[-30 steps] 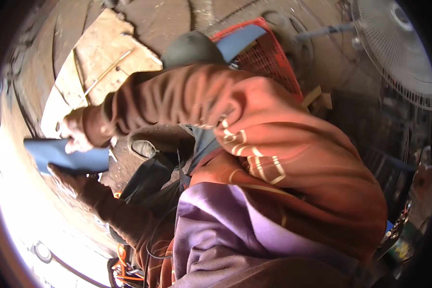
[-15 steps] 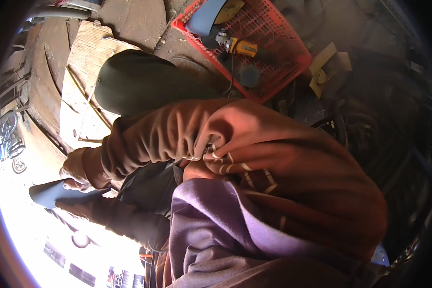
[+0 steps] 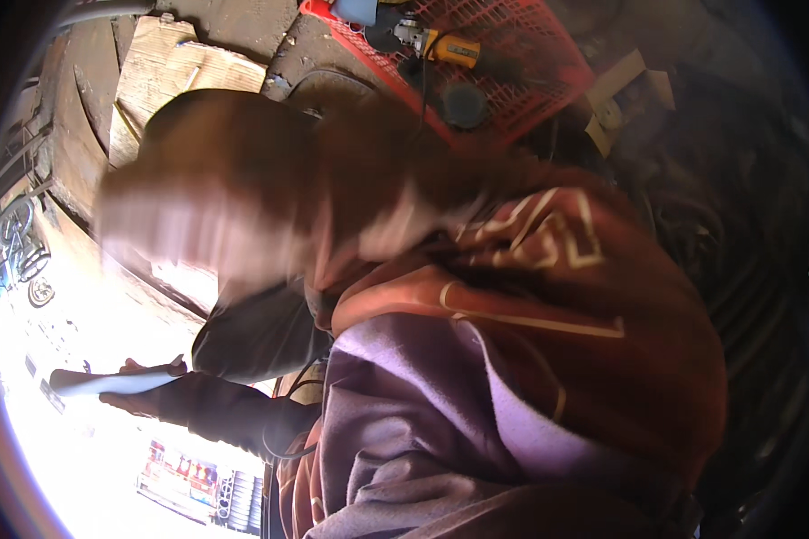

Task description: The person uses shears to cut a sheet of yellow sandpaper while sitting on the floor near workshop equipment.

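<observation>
My left hand grips a long blue-grey piece with a curved surface, at the lower left against very bright light. Its fingers wrap around the piece from below, and a fingertip shows over the top edge. My right arm, in a brown-orange sleeve, reaches across the upper left. Motion smears my right hand so much that its fingers cannot be made out. It is apart from the blue-grey piece, above it in the picture. My dark-clad knee lies between the two arms.
A red plastic crate at the top holds a yellow angle grinder, a round dark disc and another blue-grey piece. An opened cardboard box stands right of it. Pale wooden boards lie upper left; a bicycle is far left.
My right hand has left the blue-grey piece and moved upward, blurred by speed. My left hand still holds the piece, now turned more edge-on. The crate sits slightly higher in view.
</observation>
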Demonstrator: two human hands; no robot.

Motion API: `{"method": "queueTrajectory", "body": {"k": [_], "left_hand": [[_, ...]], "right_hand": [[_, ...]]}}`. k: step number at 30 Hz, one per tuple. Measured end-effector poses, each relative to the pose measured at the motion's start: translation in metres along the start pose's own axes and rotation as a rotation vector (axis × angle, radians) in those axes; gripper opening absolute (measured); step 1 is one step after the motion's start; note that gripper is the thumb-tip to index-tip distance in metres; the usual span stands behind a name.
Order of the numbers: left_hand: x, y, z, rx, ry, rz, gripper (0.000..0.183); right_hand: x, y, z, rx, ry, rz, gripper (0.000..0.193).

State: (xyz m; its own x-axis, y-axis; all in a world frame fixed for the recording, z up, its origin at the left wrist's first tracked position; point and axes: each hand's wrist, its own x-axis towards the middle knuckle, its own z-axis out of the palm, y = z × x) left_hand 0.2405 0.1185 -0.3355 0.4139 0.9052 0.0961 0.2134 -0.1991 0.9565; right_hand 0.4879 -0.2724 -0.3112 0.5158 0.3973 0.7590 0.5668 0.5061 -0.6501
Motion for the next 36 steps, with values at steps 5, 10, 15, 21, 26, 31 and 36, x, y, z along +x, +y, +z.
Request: {"method": "queueTrajectory", "body": {"k": [5,10,15,21,26,31,36], "left_hand": [[-0.005,-0.002,-0.017,0.01,0.037,-0.013,0.042],[-0.004,-0.005,-0.015,0.017,0.021,-0.029,0.039],[-0.004,-0.008,-0.02,0.002,0.033,-0.04,0.036],[-0.002,-0.005,-0.034,-0.01,0.056,-0.051,0.033],[-0.009,-0.017,-0.032,-0.016,0.078,-0.067,0.03],[-0.008,-0.022,-0.03,-0.035,0.085,-0.063,0.028],[-0.012,-0.03,-0.031,-0.054,0.101,-0.077,0.025]], "right_hand": [[-0.151,0.14,-0.154,-0.59,0.372,0.81,0.034],[-0.295,0.111,-0.196,-1.292,0.016,1.251,0.066],[-0.277,0.099,-0.181,-1.603,-0.468,1.483,0.062],[-0.265,0.101,-0.202,-1.546,-0.47,1.325,0.063],[-0.261,0.085,-0.215,-1.574,-0.284,1.592,0.063],[-0.257,0.093,-0.246,-1.562,-0.018,1.723,0.057],[-0.193,0.115,-0.262,-1.197,-0.09,1.513,0.052]]}}
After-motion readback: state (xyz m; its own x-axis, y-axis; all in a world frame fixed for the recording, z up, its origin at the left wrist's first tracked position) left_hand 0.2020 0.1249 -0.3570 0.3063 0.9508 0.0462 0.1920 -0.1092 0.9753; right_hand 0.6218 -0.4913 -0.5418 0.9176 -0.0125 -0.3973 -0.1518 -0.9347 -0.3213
